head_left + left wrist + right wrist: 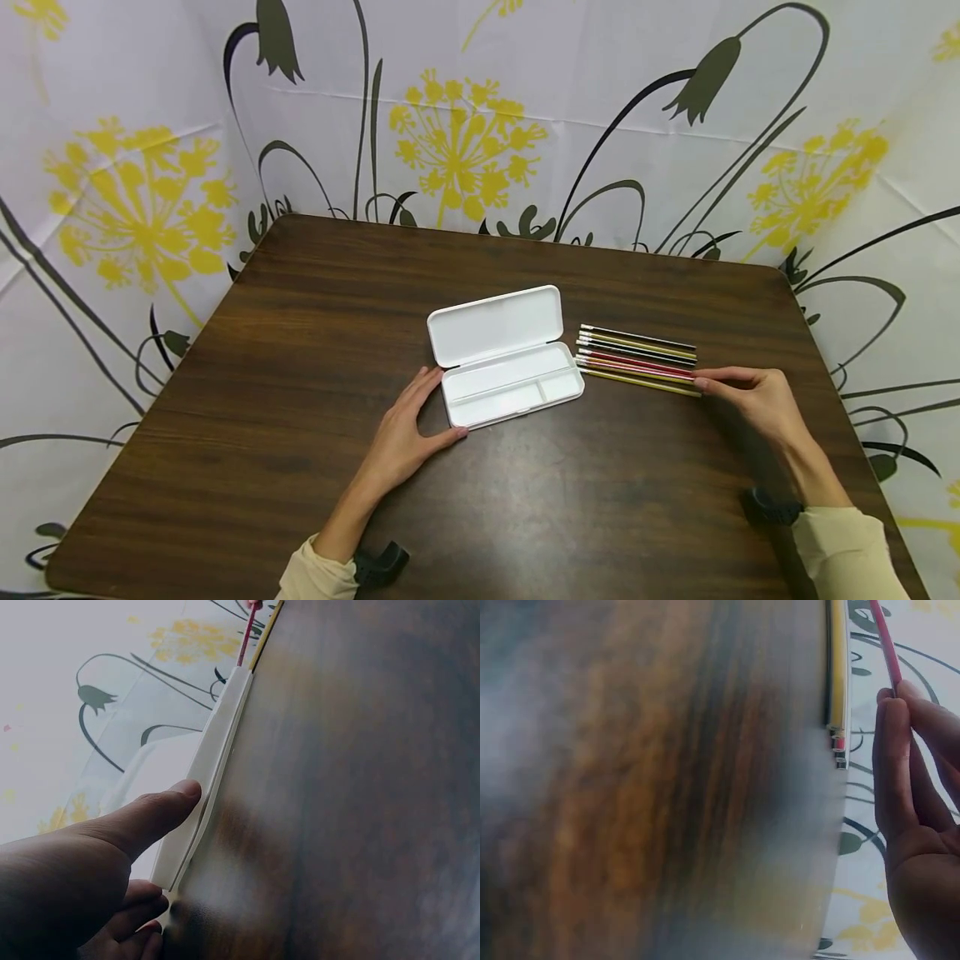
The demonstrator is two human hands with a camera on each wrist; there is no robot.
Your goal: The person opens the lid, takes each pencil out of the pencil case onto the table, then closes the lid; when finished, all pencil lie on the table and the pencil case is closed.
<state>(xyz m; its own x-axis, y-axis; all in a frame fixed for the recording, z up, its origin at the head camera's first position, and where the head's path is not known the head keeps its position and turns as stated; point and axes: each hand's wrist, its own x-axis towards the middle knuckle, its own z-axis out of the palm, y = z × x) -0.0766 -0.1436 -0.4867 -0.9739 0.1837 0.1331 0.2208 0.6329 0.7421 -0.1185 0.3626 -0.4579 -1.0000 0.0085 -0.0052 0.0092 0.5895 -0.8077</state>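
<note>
A white pencil case [497,327] lies open on the table, its lid tipped back and its compartments bare. My left hand [399,442] holds the case at its near left corner, with the thumb [176,796] against the front wall and the fingers by the left end. To the right of the case, my right hand [765,408] pinches the end of a red pencil [886,646] between thumb and fingertips. In the right wrist view this pencil is raised above the others. Several black, gold and red pencils [637,342] lie side by side beneath and beyond it.
The dark wooden table [570,500] has rounded corners. A white cloth [330,50] with yellow and grey flowers hangs behind it and at both sides. A dark band sits on each wrist, at the ends of pale sleeves [847,546].
</note>
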